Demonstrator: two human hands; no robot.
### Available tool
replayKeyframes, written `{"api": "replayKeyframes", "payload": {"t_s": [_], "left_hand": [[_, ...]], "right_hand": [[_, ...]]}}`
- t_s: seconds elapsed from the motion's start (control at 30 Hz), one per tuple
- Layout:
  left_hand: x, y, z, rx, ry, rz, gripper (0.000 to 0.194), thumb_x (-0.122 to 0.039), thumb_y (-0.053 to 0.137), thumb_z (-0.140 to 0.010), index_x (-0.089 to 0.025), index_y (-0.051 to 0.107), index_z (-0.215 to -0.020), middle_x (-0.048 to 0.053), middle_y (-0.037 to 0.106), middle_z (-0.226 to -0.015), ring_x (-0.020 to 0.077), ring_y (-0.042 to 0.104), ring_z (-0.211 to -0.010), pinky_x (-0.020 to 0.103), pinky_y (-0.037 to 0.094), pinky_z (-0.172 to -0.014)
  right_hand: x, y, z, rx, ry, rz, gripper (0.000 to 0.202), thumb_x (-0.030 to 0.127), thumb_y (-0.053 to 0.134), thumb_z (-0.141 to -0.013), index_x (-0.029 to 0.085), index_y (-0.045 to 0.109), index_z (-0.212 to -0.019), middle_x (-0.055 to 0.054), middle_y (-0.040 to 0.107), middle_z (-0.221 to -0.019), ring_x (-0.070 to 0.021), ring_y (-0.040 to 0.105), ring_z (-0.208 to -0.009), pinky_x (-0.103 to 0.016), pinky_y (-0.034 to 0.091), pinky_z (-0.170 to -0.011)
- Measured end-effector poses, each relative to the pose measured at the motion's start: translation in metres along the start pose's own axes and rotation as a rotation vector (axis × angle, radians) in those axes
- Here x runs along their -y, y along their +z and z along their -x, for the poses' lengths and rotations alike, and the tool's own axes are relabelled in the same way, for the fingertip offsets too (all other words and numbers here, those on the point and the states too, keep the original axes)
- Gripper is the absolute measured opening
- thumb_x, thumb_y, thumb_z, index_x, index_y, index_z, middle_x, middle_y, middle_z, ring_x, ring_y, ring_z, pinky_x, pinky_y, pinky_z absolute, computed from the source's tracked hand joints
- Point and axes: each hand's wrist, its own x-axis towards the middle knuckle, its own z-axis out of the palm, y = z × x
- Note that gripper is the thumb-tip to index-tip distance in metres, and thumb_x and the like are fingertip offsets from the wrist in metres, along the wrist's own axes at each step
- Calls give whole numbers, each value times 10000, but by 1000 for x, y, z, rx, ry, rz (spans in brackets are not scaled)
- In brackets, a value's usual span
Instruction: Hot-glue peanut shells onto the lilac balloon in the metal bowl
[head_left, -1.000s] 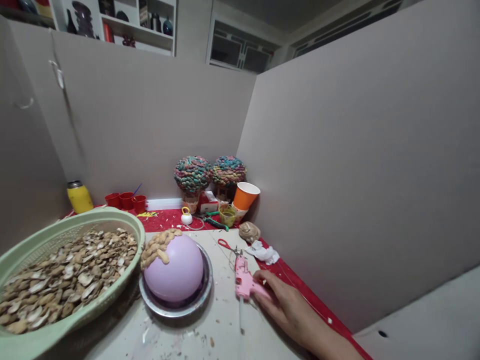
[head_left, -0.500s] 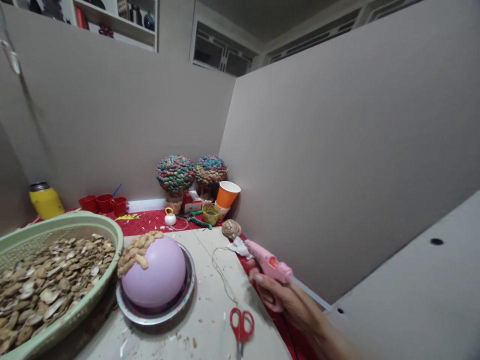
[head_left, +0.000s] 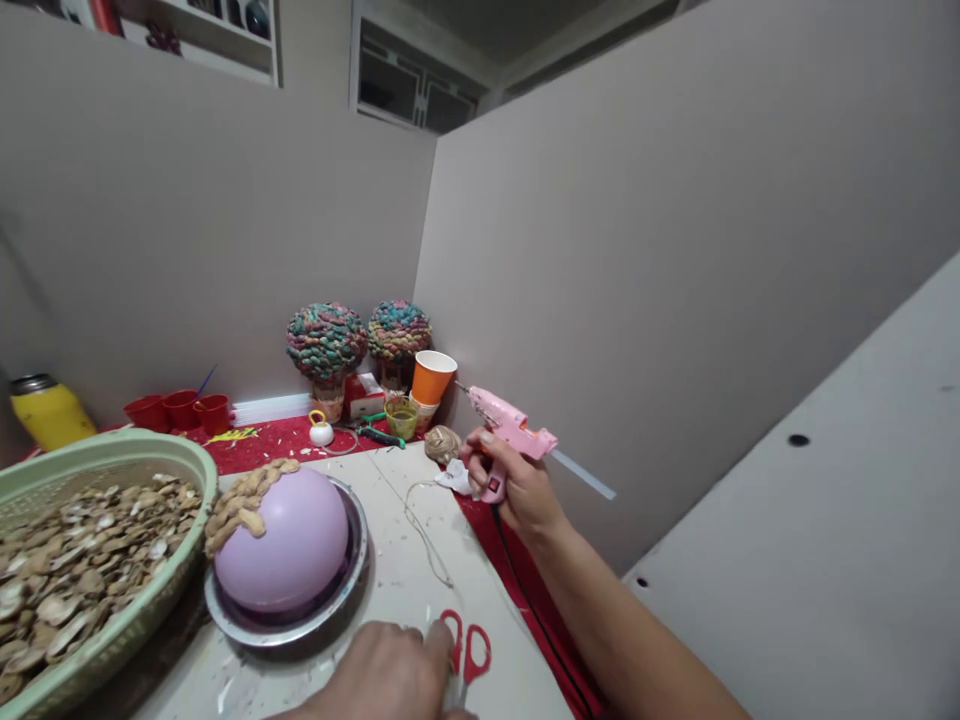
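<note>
A pink glue gun (head_left: 506, 420) with a clear glue stick at its back is gripped in my right hand (head_left: 510, 480), raised above the table's right edge, nozzle pointing up and left. My left hand (head_left: 390, 672) is low at the front, its fingers beside the red-handled scissors (head_left: 475, 652); its fingertips are partly hidden, so its grip cannot be made out. A lilac balloon (head_left: 289, 540) rests in a metal bowl (head_left: 361, 570). Peanut shells (head_left: 244, 500) cover the balloon's upper left.
A green basket (head_left: 202, 470) of shells stands at left. Behind are a yellow jar (head_left: 52, 412), red cups (head_left: 180, 410), two colourful shell-covered balls (head_left: 327, 345), an orange cup (head_left: 433, 378) and twine (head_left: 442, 445). A black cord hangs from the glue gun.
My right hand has lifted the glue gun up from near the table's edge. My left hand has come into view beside the scissors. The view has shifted slightly right.
</note>
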Motion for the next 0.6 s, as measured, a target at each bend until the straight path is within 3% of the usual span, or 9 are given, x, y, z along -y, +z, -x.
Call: {"api": "replayKeyframes", "payload": {"t_s": [0.13,0.3,0.43,0.53,0.6], "left_hand": [[-10,3,-25,59,-14,-21,358,-135,445,-893,-55,584,-1213,239,762,-926,395,747,-811,455,569,-636],[-9,8,-36,-12,27,-44,462,-169,595,-775,-32,588,-1216,242,757,-940,384,742,-808,430,567,-639],[-15,-5,-51,-124,79,-103,334,-105,638,-757,-84,669,-1088,182,751,-931,307,732,-833,347,533,-646],[-21,-22,-59,-284,12,-170,337,-27,507,-857,-15,634,-1169,276,680,-1131,367,649,-1070,426,504,-793],[-20,-32,-55,-359,-16,-206,409,-56,455,-906,48,534,-1293,351,543,-1332,417,558,-1196,499,471,-870]], "right_hand": [[-23,-8,-7,-15,-35,-41,262,387,732,-785,145,642,-738,43,623,-616,-32,427,-377,-155,356,-371],[-19,-23,-6,-70,-49,-68,218,309,604,-949,142,590,-809,55,576,-682,-47,454,-442,-165,385,-400],[-8,-21,0,-94,-67,-62,173,293,645,-910,151,611,-817,37,608,-722,-54,471,-490,-173,388,-456],[-7,-19,2,-108,-76,-41,183,326,709,-833,174,648,-750,23,619,-676,-60,455,-465,-194,362,-452],[-7,-19,1,-115,-77,-24,207,359,771,-750,188,669,-697,12,625,-651,-65,439,-443,-207,344,-424]]}}
